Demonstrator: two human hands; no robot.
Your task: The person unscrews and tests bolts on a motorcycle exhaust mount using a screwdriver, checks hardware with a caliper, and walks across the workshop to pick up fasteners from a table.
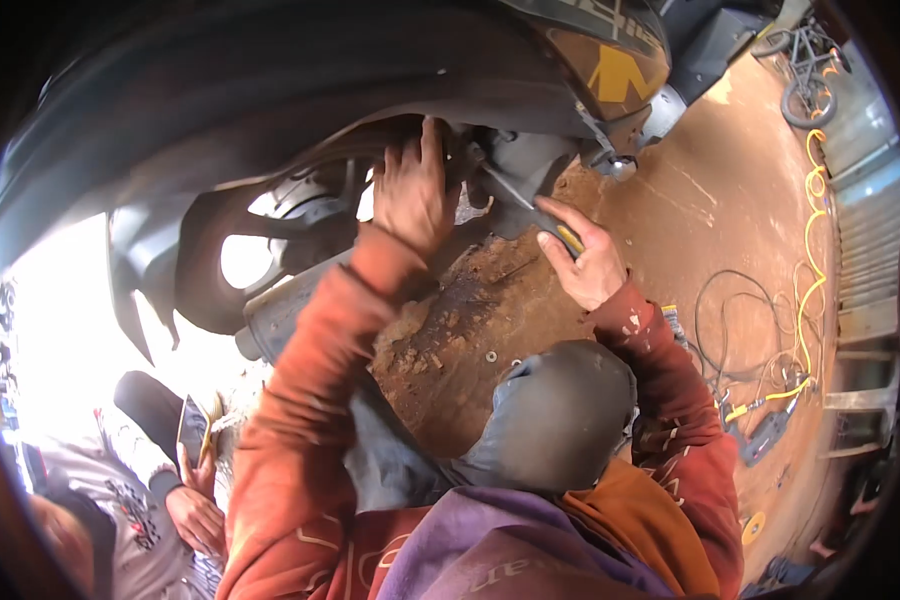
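Above me is the dark body of a motorcycle or scooter (300, 80), with its wheel (310, 205) and a silver exhaust (280, 310) below it. My left hand (410, 195) reaches up beneath the bodywork, beside the wheel, its fingers spread against dark parts; the fingertips are partly in shadow. My right hand (585, 255) is closed around the yellow and black handle of a screwdriver (570, 240). The screwdriver's shaft points up and left to the dark parts right of my left hand; its tip is hard to make out.
Another person (120, 500) sits at the lower left, holding a phone (192, 425). Small round metal pieces (491, 356) lie on the brown dirt floor. At the right are a yellow coiled hose (815, 270), a dark power tool (765, 440), cables and a bicycle (805, 70).
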